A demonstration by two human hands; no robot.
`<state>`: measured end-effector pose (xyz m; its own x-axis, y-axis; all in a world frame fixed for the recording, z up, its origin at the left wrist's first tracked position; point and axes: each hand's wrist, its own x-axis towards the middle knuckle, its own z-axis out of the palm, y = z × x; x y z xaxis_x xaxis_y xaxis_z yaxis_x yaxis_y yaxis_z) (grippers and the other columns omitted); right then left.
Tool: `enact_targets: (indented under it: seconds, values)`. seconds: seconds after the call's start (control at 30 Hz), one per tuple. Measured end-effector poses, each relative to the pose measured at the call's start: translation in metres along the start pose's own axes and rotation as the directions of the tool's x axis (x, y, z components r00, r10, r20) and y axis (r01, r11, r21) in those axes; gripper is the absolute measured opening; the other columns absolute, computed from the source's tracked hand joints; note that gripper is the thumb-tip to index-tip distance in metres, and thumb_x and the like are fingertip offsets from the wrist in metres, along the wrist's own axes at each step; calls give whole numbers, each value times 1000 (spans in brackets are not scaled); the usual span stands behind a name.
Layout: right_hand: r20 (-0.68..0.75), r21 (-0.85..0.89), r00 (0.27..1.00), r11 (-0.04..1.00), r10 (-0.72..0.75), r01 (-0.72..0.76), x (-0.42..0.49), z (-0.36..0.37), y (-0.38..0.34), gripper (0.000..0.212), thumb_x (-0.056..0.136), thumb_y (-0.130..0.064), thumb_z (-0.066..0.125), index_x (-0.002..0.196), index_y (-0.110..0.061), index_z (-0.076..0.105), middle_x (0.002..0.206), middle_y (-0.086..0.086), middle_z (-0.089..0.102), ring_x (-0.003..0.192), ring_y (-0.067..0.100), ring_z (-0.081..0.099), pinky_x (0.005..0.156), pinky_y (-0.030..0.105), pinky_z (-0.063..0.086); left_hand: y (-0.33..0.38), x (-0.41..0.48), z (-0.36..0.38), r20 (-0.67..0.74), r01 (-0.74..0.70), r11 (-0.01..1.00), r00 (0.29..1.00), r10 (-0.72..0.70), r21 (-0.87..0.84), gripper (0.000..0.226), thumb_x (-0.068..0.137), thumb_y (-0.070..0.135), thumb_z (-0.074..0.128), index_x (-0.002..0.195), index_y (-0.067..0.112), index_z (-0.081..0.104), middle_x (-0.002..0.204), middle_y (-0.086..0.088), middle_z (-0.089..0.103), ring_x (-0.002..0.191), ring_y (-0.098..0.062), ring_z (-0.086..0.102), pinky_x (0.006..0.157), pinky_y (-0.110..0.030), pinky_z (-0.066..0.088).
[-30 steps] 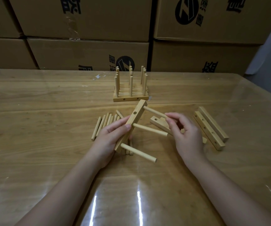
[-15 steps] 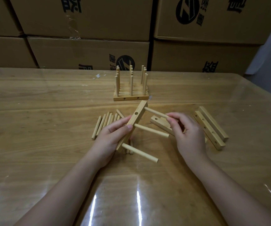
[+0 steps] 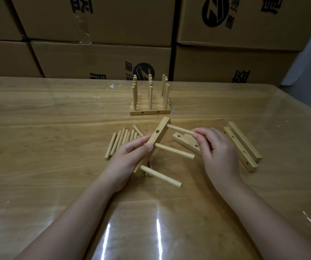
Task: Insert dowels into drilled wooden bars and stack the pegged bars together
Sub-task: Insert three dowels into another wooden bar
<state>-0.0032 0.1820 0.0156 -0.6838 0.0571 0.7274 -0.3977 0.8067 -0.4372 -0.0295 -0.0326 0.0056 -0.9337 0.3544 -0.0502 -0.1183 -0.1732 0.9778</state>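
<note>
Wooden bar (image 3: 156, 141) stands tilted on one end on the table (image 3: 38, 128). The left hand (image 3: 128, 158) grips this bar round its middle, with fingers and thumb curled on it. Three pegs stick out of the bar to the right: a top dowel (image 3: 180, 130), a middle dowel (image 3: 175, 151) and a low dowel (image 3: 162, 176). The right hand (image 3: 218, 152) pinches the far tip of the top dowel with its fingertips.

I think the step now is pushing the last peg into this bar. Next, the right hand should press and twist that peg straight in until it sits snug, while the left hand keeps the bar from sliding. Then the bar can go to the stack of pegged bars (image 3: 150, 102), which stands behind the bar, farther from the person.

Loose dowels (image 3: 121, 141) lie just left of the bar. Spare bars (image 3: 242, 145) lie to the right of the bar, past the right hand
</note>
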Motion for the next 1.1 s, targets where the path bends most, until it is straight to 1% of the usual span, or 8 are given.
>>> enact_targets:
  seconds: [0.27, 0.53, 0.63, 0.73, 0.87, 0.93, 1.03, 1.1]
  values:
    - [4, -33, 1000, 999, -6, 6, 1, -1, -5, 13, 90, -8, 58, 98, -5, 68, 84, 2, 67, 78, 16, 61, 67, 29, 49, 0, 0, -1, 21, 4, 1000, 1000, -4, 18, 38, 73, 28, 65, 111, 33, 71, 83, 5, 71, 69, -11, 63, 54, -22, 53]
    - [7, -27, 1000, 999, 26, -26, 0, -1, -6, 13, 90, -9, 58, 97, -6, 69, 83, 1, 67, 75, 14, 60, 63, 31, 50, 1, 1, 1, 28, 7, 1000, 1000, -8, 14, 37, 73, 24, 64, 109, 33, 72, 82, 6, 71, 68, -11, 64, 53, -22, 52]
    - [5, -26, 999, 999, 41, -41, 0, -1, -5, 14, 91, -10, 57, 95, -6, 69, 77, 0, 66, 69, 14, 59, 57, 32, 48, 1, 0, 2, 23, 1, 1000, 1000, -1, 8, 36, 72, 23, 64, 105, 34, 73, 87, 5, 72, 67, -10, 64, 55, -22, 53]
    - [11, -33, 999, 998, 46, -45, -1, -1, -6, 14, 91, -11, 56, 94, -7, 69, 74, -3, 63, 65, 10, 56, 54, 26, 45, 2, -1, 3, 18, 6, 1000, 1000, -6, 3, 36, 71, 23, 64, 105, 32, 73, 88, 5, 72, 67, -10, 63, 56, -22, 53]
    - [30, -50, 997, 996, 74, -72, -1, -1, -6, 15, 92, -14, 55, 95, -8, 69, 71, -8, 59, 61, 8, 53, 51, 16, 38, 4, -1, 4, 25, 12, 1000, 1000, -13, 24, 34, 70, 24, 63, 100, 36, 74, 94, 7, 73, 68, -9, 65, 58, -22, 54]
    - [37, -55, 996, 995, 81, -79, -1, -1, -6, 16, 92, -16, 55, 94, -9, 69, 70, -8, 59, 58, 8, 53, 49, 17, 38, 4, -2, 4, 16, 14, 999, 1000, -14, 34, 35, 71, 24, 63, 102, 35, 73, 98, 6, 72, 68, -9, 65, 59, -22, 54]
    - [42, -57, 995, 994, 92, -89, -2, -2, -5, 17, 92, -18, 54, 95, -9, 69, 66, -4, 62, 56, 11, 54, 47, 25, 41, 4, -2, 4, 11, 10, 999, 1000, -10, 49, 38, 70, 25, 63, 107, 32, 71, 106, 1, 69, 69, -10, 64, 60, -23, 54]
    - [30, -47, 996, 995, 88, -86, -3, -1, -5, 16, 92, -16, 55, 95, -8, 69, 68, -3, 62, 57, 11, 55, 47, 25, 42, 4, -2, 4, 10, 8, 998, 1000, -8, 55, 39, 71, 25, 63, 109, 31, 70, 103, 2, 69, 69, -10, 64, 60, -23, 54]
